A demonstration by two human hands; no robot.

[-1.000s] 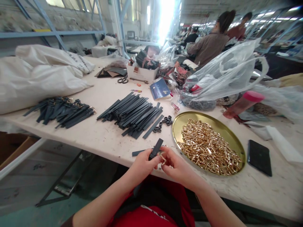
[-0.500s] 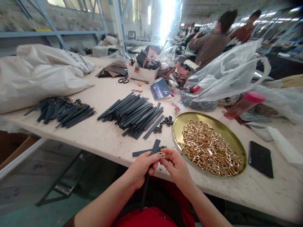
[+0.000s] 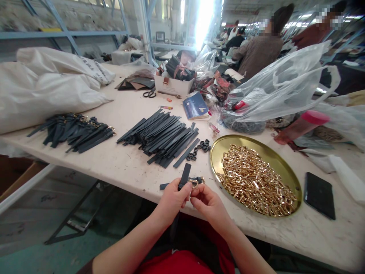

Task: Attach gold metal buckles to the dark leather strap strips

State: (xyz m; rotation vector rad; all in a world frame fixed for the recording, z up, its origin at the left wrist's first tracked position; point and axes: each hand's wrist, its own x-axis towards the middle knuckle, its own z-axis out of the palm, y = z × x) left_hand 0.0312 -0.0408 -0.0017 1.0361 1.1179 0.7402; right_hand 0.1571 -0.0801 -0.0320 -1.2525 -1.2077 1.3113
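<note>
My left hand (image 3: 172, 202) is closed round a dark blue strap (image 3: 185, 174), whose flat end sticks up past the thumb while its other end hangs towards my lap. A gold buckle (image 3: 195, 183) sits against the strap by the thumb tip. My right hand (image 3: 210, 204) pinches at the buckle's lower right edge with bent fingers. Just behind the hands, another strap (image 3: 164, 186) with a buckle lies on the table, partly covered by them. Farther back are a pile of loose straps (image 3: 162, 137) and several small dark loops (image 3: 204, 144).
A round gold tray (image 3: 221, 142) heaped with gold buckles (image 3: 256, 179) stands at right, a black phone (image 3: 319, 195) beyond it. Straps with buckles (image 3: 76, 133) lie at left near a white sack (image 3: 51, 87). A notebook (image 3: 196, 105), scissors (image 3: 149, 94) and plastic bags (image 3: 273, 91) sit farther back.
Both hands stay together at the buckle, and the right fingers have shifted slightly lower along it. The upright strap end leans a little less. The camera view has moved slightly.
</note>
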